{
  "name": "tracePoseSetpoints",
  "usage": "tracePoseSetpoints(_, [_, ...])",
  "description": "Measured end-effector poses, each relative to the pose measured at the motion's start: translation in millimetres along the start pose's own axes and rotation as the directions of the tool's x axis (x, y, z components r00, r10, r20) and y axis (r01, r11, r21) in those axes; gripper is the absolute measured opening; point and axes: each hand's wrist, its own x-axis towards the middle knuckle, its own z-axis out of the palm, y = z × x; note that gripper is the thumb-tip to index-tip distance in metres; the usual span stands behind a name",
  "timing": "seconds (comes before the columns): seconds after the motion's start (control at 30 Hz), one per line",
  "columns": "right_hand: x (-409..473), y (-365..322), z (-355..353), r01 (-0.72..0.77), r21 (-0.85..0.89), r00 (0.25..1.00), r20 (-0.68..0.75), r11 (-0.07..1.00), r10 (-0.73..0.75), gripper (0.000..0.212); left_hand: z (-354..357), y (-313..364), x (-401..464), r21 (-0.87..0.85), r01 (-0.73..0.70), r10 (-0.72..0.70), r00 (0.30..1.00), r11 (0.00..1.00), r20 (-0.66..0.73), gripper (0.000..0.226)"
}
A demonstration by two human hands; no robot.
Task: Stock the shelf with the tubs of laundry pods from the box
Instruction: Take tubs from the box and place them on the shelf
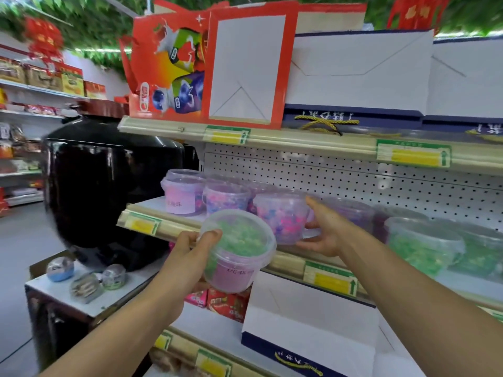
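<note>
The step in hand is placing: the left hand (190, 250) holds a clear tub of green pods (239, 250) just in front of the middle shelf (163, 229), tilted so its lid faces the camera, thumb curled over the rim and fingers wrapped round the far side, so that grip is closed round the tub. The right hand (324, 232) reaches onto the shelf with fingers spread and fairly straight against the side of a tub of pink and blue pods (283, 216) that stands at the shelf's front edge; it seems to be steadying or nudging it, not pinching it. More pink tubs (185, 194) stand to the left of it, and green tubs (424, 246) sit further right along the same shelf. The box is not in view. The next move probably calls for a gap among the tubs, perhaps by sliding the pink one aside, then righting the held tub and setting it down, likely with the other green ones.
</note>
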Motion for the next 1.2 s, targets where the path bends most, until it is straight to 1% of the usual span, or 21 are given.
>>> tracePoseSetpoints(0.03, [2, 0, 3, 0.010, -0.043, 1.000, -0.003, 0.999, -0.011, 0.038, -2, -2, 2, -0.001, 0.005, -0.005, 1.000, 1.000, 0.003, 0.026])
tracePoseSetpoints(0.07, [4, 0, 5, 0.020, -0.132, 1.000, -0.010, 0.991, -0.021, 0.043, -3, -3, 4, 0.000, 0.012, -0.012, 1.000, 1.000, 0.003, 0.026])
tracePoseSetpoints(0.1, [4, 2, 7, 0.041, -0.247, 0.999, -0.016, 0.968, -0.046, 0.049, -5, -4, 5, 0.006, 0.022, -0.022, 1.000, 1.000, 0.002, 0.027])
tracePoseSetpoints(0.13, [2, 5, 7, 0.093, -0.368, 0.993, -0.030, 0.925, -0.112, 0.055, -6, -6, 5, 0.011, 0.026, -0.026, 1.000, 1.000, 0.002, 0.028])
tracePoseSetpoints(0.17, [3, 10, 7, 0.182, -0.491, 0.971, -0.046, 0.852, -0.235, 0.061, -7, -7, 6, 0.015, 0.032, -0.032, 0.999, 0.999, 0.002, 0.029])
tracePoseSetpoints(0.2, [4, 13, 7, 0.282, -0.611, 0.924, -0.034, 0.740, -0.380, 0.067, -7, -8, 8, 0.020, 0.037, -0.037, 0.999, 0.999, -0.001, 0.030])
tracePoseSetpoints(0.23, [3, 15, 8, 0.354, -0.694, 0.875, 0.009, 0.627, -0.484, 0.073, -8, -9, 10, 0.026, 0.039, -0.039, 0.999, 0.999, -0.003, 0.030])
tracePoseSetpoints(0.27, [2, 17, 11, 0.393, -0.736, 0.850, 0.061, 0.551, -0.524, 0.077, -10, -10, 11, 0.031, 0.038, -0.038, 0.999, 0.999, -0.006, 0.030])
tracePoseSetpoints(0.3, [3, 18, 16, 0.408, -0.757, 0.844, 0.100, 0.509, -0.527, 0.077, -11, -10, 11, 0.030, 0.038, -0.037, 0.999, 0.999, -0.008, 0.031])
tracePoseSetpoints(0.37, [10, 19, 23, 0.394, -0.796, 0.847, 0.120, 0.460, -0.518, 0.068, -13, -8, 13, 0.021, 0.039, -0.039, 0.999, 0.999, -0.012, 0.033])
tracePoseSetpoints(0.43, [22, 22, 32, 0.364, -0.816, 0.841, 0.081, 0.449, -0.535, 0.061, -19, -8, 18, 0.025, 0.035, -0.035, 0.999, 0.999, -0.015, 0.032])
tracePoseSetpoints(0.6, [40, 18, 33, 0.290, -0.857, 0.827, -0.001, 0.427, -0.563, 0.063, -20, -8, 20, 0.047, 0.040, -0.040, 0.999, 0.998, -0.017, 0.035])
tracePoseSetpoints(0.73, [49, 26, 27, 0.291, -0.900, 0.823, 0.062, 0.325, -0.565, 0.054, -20, -8, 21, 0.061, 0.034, -0.033, 0.999, 0.998, -0.015, 0.034])
tracePoseSetpoints(0.77, [49, 28, 23, 0.294, -0.906, 0.823, 0.077, 0.305, -0.563, 0.056, -19, -8, 20, 0.063, 0.031, -0.030, 0.999, 0.998, -0.015, 0.035])
tracePoseSetpoints(0.83, [42, 29, 12, 0.301, -0.909, 0.811, 0.084, 0.290, -0.579, 0.070, -15, -7, 18, 0.064, 0.022, -0.022, 1.000, 0.998, -0.013, 0.036])
tracePoseSetpoints(0.9, [25, 29, -2, 0.378, -0.879, 0.754, 0.110, 0.291, -0.648, 0.075, -8, -4, 16, 0.056, 0.022, -0.023, 1.000, 0.998, 0.003, 0.038])
tracePoseSetpoints(0.97, [3, 29, -19, 0.534, -0.799, 0.692, 0.226, 0.276, -0.685, 0.072, 5, 0, 11, 0.040, 0.018, -0.020, 0.999, 0.999, 0.032, 0.038])
tracePoseSetpoints(1.0, [-7, 31, -30, 0.602, -0.753, 0.676, 0.302, 0.267, -0.672, 0.072, 13, 2, 7, 0.027, 0.016, -0.018, 0.998, 0.999, 0.054, 0.035])
tracePoseSetpoints(1.1, [-41, 38, -62, 0.705, -0.646, 0.672, 0.479, 0.293, -0.565, 0.084, 41, 8, -4, -0.005, 0.023, -0.022, 0.990, 1.000, 0.136, 0.023])
tracePoseSetpoints(1.17, [-57, 42, -83, 0.726, -0.620, 0.662, 0.514, 0.297, -0.546, 0.086, 64, 11, -12, -0.017, 0.029, -0.024, 0.979, 0.999, 0.203, 0.023])
tracePoseSetpoints(1.2, [-63, 44, -94, 0.730, -0.615, 0.654, 0.503, 0.296, -0.565, 0.081, 77, 13, -17, -0.016, 0.030, -0.025, 0.971, 0.999, 0.237, 0.025])
